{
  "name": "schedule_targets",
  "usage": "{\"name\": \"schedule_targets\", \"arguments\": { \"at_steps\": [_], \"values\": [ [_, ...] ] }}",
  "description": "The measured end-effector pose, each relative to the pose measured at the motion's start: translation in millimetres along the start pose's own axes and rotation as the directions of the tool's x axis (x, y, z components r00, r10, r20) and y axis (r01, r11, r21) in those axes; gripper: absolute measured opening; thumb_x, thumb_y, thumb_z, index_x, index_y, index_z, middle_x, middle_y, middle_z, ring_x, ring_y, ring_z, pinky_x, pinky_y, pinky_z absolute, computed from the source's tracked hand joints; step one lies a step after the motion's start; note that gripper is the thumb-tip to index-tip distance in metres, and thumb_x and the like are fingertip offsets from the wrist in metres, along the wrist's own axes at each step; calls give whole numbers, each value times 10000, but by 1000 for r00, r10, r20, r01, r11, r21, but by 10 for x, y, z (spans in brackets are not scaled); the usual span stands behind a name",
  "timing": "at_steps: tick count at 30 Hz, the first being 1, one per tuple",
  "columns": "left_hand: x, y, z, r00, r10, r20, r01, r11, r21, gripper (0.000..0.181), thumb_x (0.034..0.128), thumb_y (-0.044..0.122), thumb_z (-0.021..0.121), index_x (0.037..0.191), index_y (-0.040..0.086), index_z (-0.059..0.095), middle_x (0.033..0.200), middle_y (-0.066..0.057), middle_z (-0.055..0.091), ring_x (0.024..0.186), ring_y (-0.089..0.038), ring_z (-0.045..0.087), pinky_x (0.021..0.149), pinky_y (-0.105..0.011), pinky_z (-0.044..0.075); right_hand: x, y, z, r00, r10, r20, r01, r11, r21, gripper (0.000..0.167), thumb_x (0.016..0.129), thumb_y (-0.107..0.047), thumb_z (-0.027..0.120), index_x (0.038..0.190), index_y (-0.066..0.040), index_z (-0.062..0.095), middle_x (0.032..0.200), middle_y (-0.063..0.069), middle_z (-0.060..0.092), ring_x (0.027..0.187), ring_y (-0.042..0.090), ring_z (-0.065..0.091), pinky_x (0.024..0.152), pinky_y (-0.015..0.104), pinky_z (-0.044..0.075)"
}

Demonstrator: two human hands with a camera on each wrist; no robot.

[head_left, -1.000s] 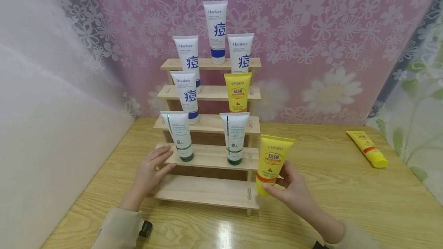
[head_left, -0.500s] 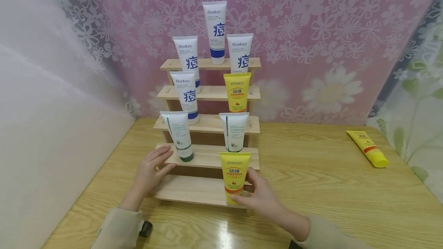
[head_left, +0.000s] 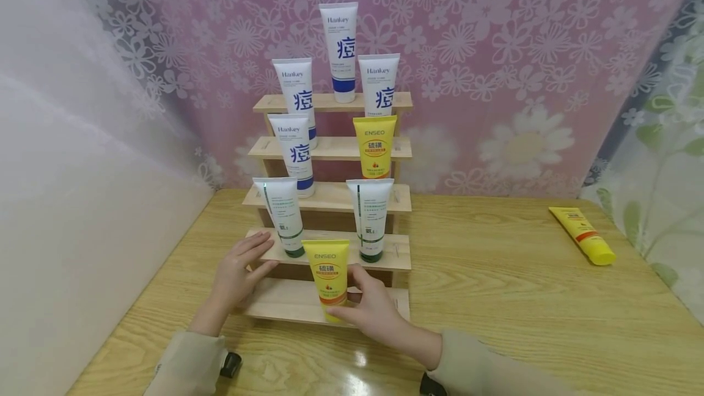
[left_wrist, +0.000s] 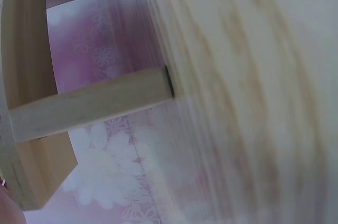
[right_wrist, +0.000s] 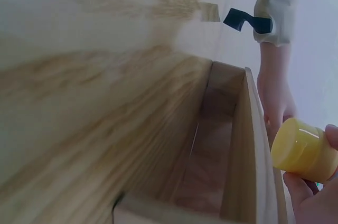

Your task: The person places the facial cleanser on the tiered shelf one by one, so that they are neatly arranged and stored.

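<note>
In the head view, my right hand (head_left: pixel 376 307) grips a yellow ENSEO squeeze tube (head_left: pixel 329 271) low down, thumb in front and fingers behind. The tube stands upright, cap down, at the front of the lowest shelf (head_left: pixel 280 301) of a stepped wooden stand. Its yellow cap (right_wrist: pixel 301 151) shows in the right wrist view; whether it touches the shelf I cannot tell. My left hand (head_left: pixel 238 274) rests at the stand's left end, its extended fingers on the second shelf (head_left: pixel 330 249). The left wrist view shows mostly the stand's wood (left_wrist: pixel 90 102) up close.
White-and-green tubes (head_left: pixel 280 216) occupy the second shelf. Above stand several white-and-blue Hankey tubes (head_left: pixel 338 47) and another yellow tube (head_left: pixel 376 146). A further yellow tube (head_left: pixel 583 234) lies on the table (head_left: pixel 495 261) at right. A white wall (head_left: pixel 110 157) borders the left side.
My right hand has carried the yellow tube leftward from beside the stand's right end to the front of the lowest shelf's middle. The left hand stays in place.
</note>
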State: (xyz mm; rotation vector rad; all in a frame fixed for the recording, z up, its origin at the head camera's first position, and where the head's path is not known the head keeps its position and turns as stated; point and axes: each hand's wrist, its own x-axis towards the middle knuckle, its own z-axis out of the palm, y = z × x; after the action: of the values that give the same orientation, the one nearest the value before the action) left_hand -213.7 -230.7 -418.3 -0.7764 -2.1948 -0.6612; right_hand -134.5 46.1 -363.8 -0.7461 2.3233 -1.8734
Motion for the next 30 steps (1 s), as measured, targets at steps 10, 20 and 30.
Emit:
{"name": "schedule_targets", "arguments": {
  "at_steps": [10, 20, 30],
  "values": [
    [1, 2, -3, 1000, -21, 14, 21, 1000, 17, 424, 696, 213, 737, 1045, -4, 637, 1155, -129, 569, 1080, -291, 501, 957, -390, 368, 223, 329, 283, 1000, -12, 14, 12, 1000, 5, 516, 697, -38, 744, 1133, -73, 469, 1046, 28, 560, 995, 173, 531, 801, 207, 482],
    [4, 30, -20, 1000, -27, 16, 27, 999, 23, 438, 755, 329, 676, 981, -44, 649, 1145, -138, 573, 1078, -302, 502, 919, -415, 396, 394, 322, 494, 999, -33, -6, 33, 999, -17, 478, 692, -38, 750, 1081, -83, 476, 1027, 3, 563, 992, 135, 530, 819, 191, 469],
    [7, 31, -15, 999, -49, 12, 49, 999, 2, 467, 800, 431, 589, 936, -10, 663, 1116, -148, 588, 1070, -294, 512, 974, -312, 364, 499, 393, 647, 999, -27, -27, 26, 999, -38, 496, 677, -17, 754, 1082, -91, 477, 1045, 10, 573, 990, 119, 535, 796, 167, 470]
  ]
}}
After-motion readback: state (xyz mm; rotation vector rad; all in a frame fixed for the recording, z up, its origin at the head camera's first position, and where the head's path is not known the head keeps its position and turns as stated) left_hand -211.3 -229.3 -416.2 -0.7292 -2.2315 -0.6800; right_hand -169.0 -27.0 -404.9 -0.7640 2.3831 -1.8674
